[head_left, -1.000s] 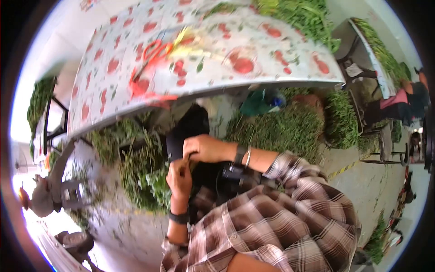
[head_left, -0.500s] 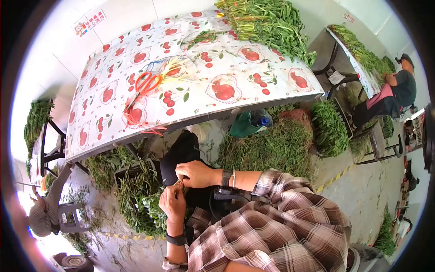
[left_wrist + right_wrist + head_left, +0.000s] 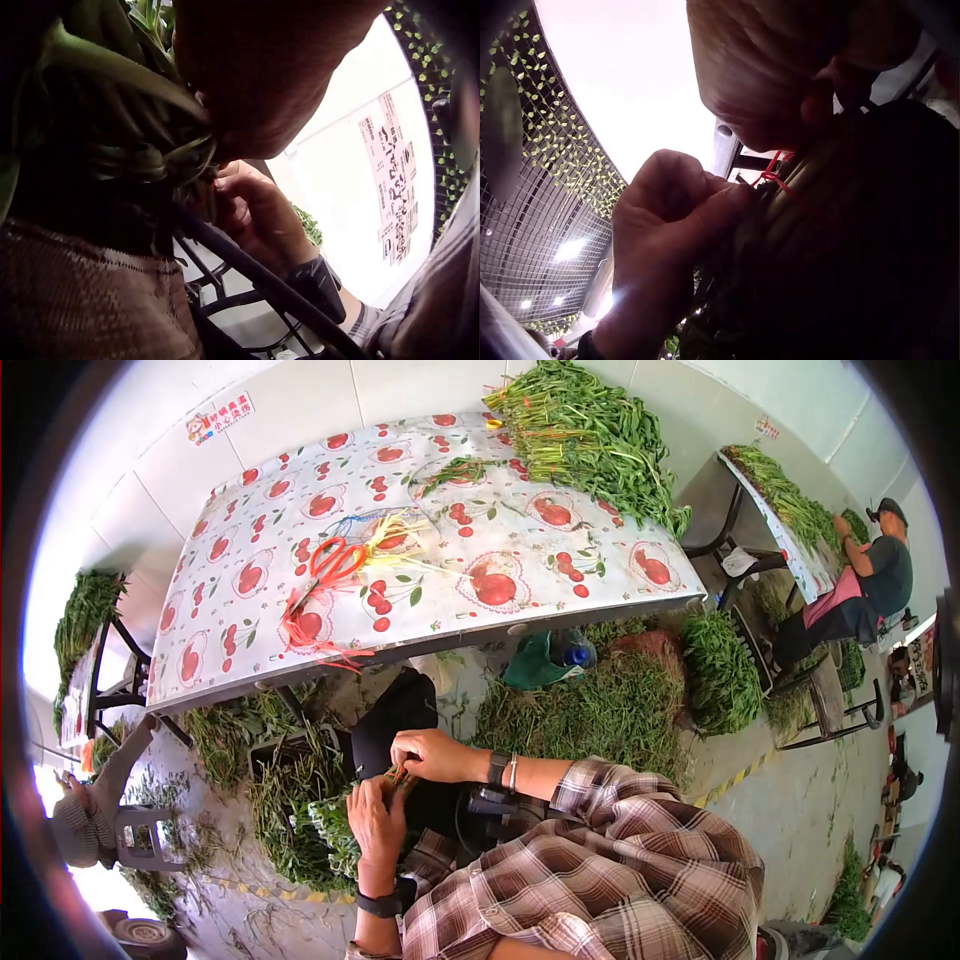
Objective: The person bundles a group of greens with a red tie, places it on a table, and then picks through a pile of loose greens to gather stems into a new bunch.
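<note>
A bunch of leafy greens [image 3: 335,830] lies across the person's lap, its stems [image 3: 402,778] showing between the hands. A thin red string [image 3: 769,178] loops over the stems. My left hand [image 3: 377,825] has thumb and forefinger pinched at one side of the string, seen in the right wrist view as the left hand [image 3: 671,232] by the loop. My right hand [image 3: 438,755] curls over the stem end and pinches the string's other side. In the left wrist view the right hand [image 3: 259,214] shows a speck of red at its fingertips. Shadow hides much of the bunch.
A table [image 3: 430,585] with a fruit-print cover stands in front, bearing red-handled scissors [image 3: 338,560], yellow ties [image 3: 398,532] and a pile of greens [image 3: 590,445]. Loose greens [image 3: 590,710] cover the floor beneath. Another person [image 3: 868,575] works at a table on the right.
The head view has steadied and shifted. Both hands stay together at the bunch, the left slightly lower beside the right, and more of the stems shows between them.
</note>
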`<state>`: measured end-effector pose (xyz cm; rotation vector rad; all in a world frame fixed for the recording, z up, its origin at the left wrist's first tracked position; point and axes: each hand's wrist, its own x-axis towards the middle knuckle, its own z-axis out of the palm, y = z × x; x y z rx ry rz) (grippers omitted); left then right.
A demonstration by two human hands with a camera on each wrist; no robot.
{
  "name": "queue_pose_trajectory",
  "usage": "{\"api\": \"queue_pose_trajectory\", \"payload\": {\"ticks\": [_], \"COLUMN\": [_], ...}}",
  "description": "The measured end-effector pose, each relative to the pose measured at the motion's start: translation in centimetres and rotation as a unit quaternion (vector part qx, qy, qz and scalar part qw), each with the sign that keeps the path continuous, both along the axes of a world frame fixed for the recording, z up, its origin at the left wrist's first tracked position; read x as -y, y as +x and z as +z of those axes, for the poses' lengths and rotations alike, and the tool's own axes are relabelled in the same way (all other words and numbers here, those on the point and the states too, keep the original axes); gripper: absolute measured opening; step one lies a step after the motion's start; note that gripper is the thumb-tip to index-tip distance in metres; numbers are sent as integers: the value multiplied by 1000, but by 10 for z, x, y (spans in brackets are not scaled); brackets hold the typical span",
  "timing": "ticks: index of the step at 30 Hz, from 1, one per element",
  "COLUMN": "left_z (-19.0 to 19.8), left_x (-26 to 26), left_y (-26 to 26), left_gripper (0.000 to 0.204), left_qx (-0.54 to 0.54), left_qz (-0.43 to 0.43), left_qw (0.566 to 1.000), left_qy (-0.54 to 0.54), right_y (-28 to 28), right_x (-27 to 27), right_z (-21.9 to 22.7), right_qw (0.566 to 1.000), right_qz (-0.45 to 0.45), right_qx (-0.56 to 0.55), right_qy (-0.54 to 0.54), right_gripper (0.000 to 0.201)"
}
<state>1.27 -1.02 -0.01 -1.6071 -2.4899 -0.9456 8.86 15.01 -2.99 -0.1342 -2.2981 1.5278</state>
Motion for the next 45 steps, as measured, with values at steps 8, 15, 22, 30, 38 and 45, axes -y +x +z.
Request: {"api": "queue_pose_trajectory", "payload": {"ticks": [8,15,22,30,38,45], "left_z": [-5,-2,71,101,112,93], "left_x": [0,15,42,48,40,46], "left_y": [0,-36,-59,-59,-33,-30], "left_gripper": [70,60,49,54,51,55], "left_qx": [-75,83,372,398,517,577], "left_qz": [21,35,98,45,28,49], "left_qw": [990,996,901,816,653,654], "left_qy": [-116,-15,203,418,553,486], "right_y": [5,17,3,-35,-50,-33], "right_x": [0,-16,-11,27,65,59], "right_z": [23,35,58,115,129,119], "right_qw": [997,993,998,991,966,978], "right_qz": [-23,-100,-32,110,141,163], "right_qx": [-63,1,32,-18,-80,38], "right_qy": [-49,-55,-45,77,200,121], "right_gripper": [21,18,32,86,107,79]}}
